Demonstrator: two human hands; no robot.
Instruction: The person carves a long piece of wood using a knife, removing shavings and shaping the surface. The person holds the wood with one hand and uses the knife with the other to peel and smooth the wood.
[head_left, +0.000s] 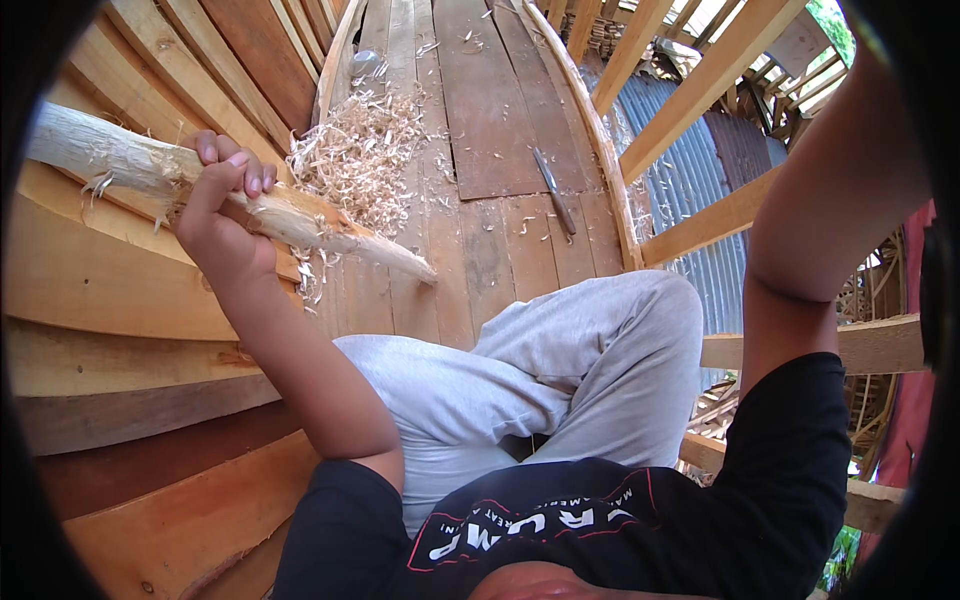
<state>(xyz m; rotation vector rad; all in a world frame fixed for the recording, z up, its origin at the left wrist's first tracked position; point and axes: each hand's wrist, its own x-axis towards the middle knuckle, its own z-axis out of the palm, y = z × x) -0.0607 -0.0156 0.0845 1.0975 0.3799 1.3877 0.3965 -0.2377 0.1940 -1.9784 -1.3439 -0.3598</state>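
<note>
My left hand (228,205) is closed around a pale, peeled wooden pole (335,232). Its thick end reaches the left rim of the head view, while the tapered end points down toward the floorboards beyond my legs; I cannot tell whether it touches them. Rough, frayed strips of wood cling to the pole's surface. My right arm (800,230) is raised at the right and runs up to the view's edge, so the right hand is out of sight. On the floor ahead lies a knife (555,190) with a dark handle, apart from both hands.
Curled wood shavings (365,150) are heaped on the plank floor (490,260). A small clear container (366,62) sits behind them. Stacked boards (110,290) form the left side. Wooden rails (715,215) and corrugated metal sheets (675,130) stand at the right. My bent legs fill the middle.
</note>
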